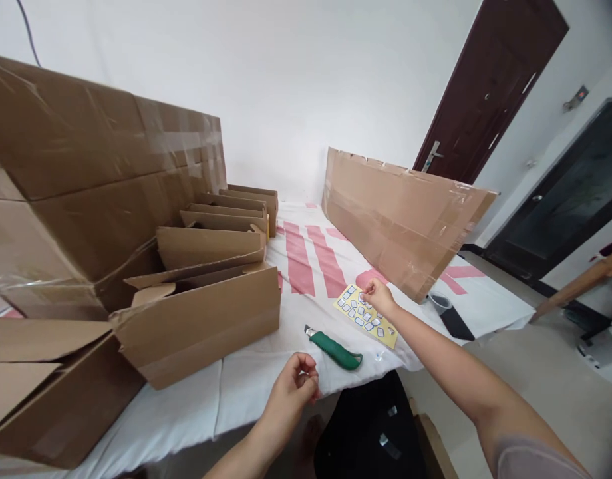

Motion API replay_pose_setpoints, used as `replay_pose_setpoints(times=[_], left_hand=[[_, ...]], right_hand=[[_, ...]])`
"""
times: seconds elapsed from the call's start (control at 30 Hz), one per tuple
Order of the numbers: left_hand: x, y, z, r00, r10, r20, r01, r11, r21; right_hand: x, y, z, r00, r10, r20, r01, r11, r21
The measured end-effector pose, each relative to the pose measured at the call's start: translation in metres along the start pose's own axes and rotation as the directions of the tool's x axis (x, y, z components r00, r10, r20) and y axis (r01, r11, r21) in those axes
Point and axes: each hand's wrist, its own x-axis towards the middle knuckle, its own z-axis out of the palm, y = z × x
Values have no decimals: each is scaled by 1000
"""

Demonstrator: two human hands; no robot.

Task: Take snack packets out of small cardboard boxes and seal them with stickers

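My right hand (378,296) reaches out over a yellow sticker sheet (366,316) lying on the white cloth, its fingertips pinched at the sheet's upper part, on one of several small white stickers. Near the table's front edge my left hand (293,386) is curled, thumb and fingers pinched together on something too small to make out. A green utility knife (334,349) lies between the two hands, touched by neither.
Several open cardboard boxes (206,319) line the left side before a big taped carton (86,179). A flat cardboard panel (400,219) stands at the right, a tape roll (440,304) beside it. A black chair (370,426) sits under the table edge.
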Motion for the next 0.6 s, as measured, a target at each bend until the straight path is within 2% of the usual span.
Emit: replay_pose_setpoints(times=[0.07,0.17,0.37,0.6], left_hand=[[0,0,1,1000,2,-6,-2,1000,-9],[2,0,1,1000,-12,8,12,1000,3],[7,-4,-8,999,21,-25,-20,999,27],[9,-6,-8,1000,2,-17,-2,999,35]], right_hand=[[22,6,-2,999,40,-23,-42,996,-79],[37,14,6,994,98,-45,-104,979,-173],[40,28,13,971,210,-113,-236,920,-312],[44,33,4,973,177,-150,-224,883,-412]])
